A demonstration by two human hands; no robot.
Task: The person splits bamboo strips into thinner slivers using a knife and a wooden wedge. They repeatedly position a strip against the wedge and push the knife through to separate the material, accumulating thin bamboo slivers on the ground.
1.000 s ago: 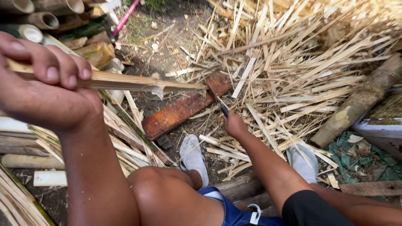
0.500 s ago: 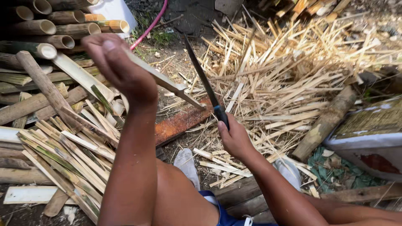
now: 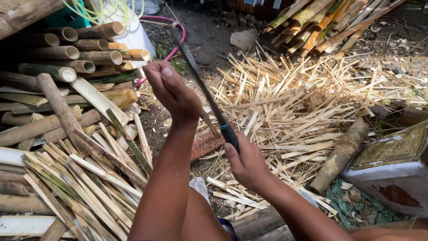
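My left hand (image 3: 173,91) is raised in the middle of the view, closed around a bamboo strip whose lower end (image 3: 209,123) pokes out below the wrist. My right hand (image 3: 246,163) grips the blue handle of a long dark knife (image 3: 199,82). The blade slants up and to the left, passing right beside my left hand and ending near the pink hose (image 3: 180,33). Below both hands lies a reddish wooden block (image 3: 206,145) on the ground.
Cut bamboo poles (image 3: 84,56) are stacked at the upper left, with split bamboo slats (image 3: 80,178) heaped below them. A wide litter of bamboo shavings (image 3: 294,102) covers the ground. A log (image 3: 341,154) and a white box (image 3: 392,172) lie at the right.
The view has tilted upward. My left hand has turned the strip more upright, and my right hand has swung the knife from low by the block up beside the left hand.
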